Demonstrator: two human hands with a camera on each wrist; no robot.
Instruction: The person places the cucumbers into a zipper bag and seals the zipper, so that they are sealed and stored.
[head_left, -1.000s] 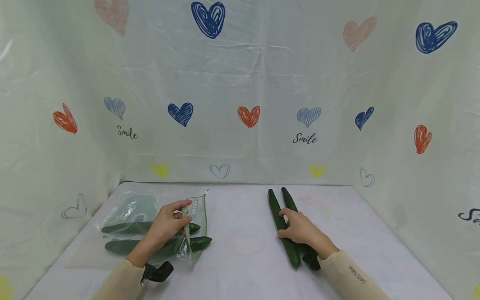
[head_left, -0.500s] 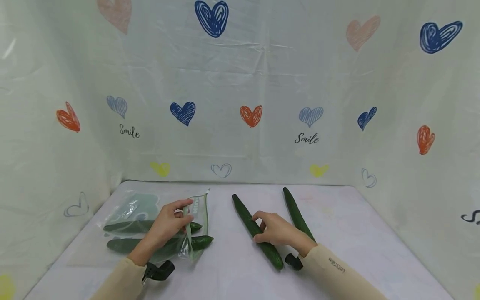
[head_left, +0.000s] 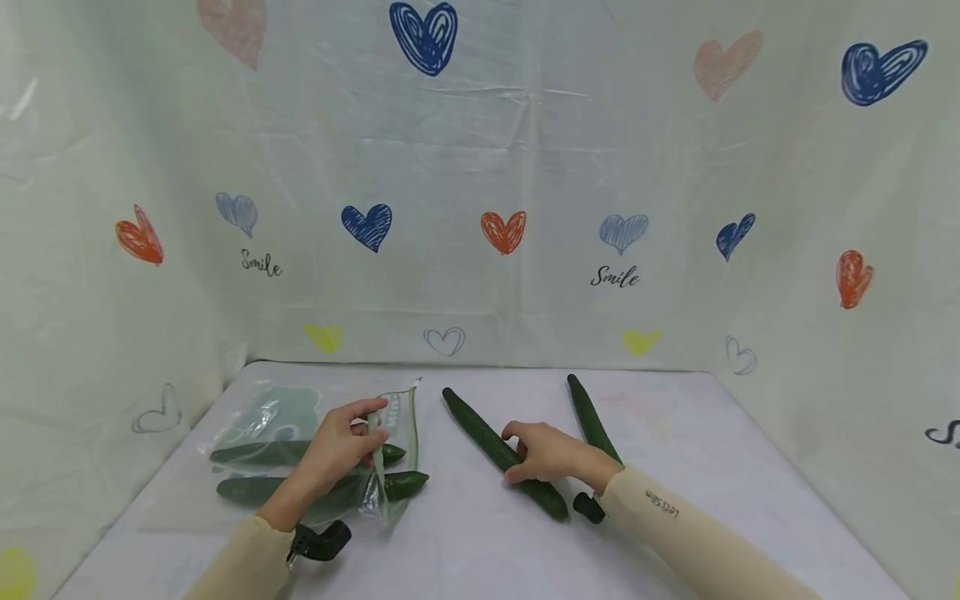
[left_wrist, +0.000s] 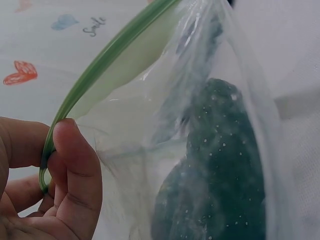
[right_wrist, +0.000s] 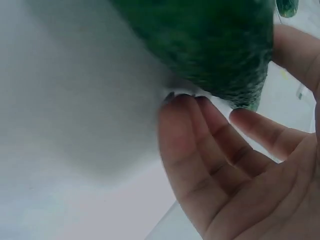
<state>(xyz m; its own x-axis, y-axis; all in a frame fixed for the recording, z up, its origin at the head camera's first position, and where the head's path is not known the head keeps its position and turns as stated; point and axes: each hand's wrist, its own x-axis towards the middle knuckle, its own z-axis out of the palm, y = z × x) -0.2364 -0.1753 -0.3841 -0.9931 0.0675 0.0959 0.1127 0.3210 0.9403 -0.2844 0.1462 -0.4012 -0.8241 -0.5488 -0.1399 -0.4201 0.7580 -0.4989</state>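
Note:
My left hand (head_left: 333, 450) pinches the green zip edge (left_wrist: 100, 60) of a clear zip bag (head_left: 273, 404), holding that side of the mouth up. Inside the bag lie two dark green cucumbers, a back cucumber (head_left: 258, 452) and a front cucumber (head_left: 243, 490), their tips towards the mouth. Right of the bag, my right hand (head_left: 551, 454) grips a third cucumber (head_left: 480, 429) with thumb and fingers; it slants with its far end to the left. In the right wrist view, fingertips curl at the underside of this cucumber (right_wrist: 210, 45).
Another cucumber (head_left: 588, 417) lies on the white table (head_left: 675, 442) behind the right forearm, which hides its near end. Dark wrist cameras, a left one (head_left: 321, 542) and a right one (head_left: 588, 507), hang by the hands. A heart-printed curtain (head_left: 450, 167) encloses the table.
My right hand has brought a cucumber leftwards from beside the other one towards the bag, turning its far end to the left. The left hand keeps its pinch on the bag.

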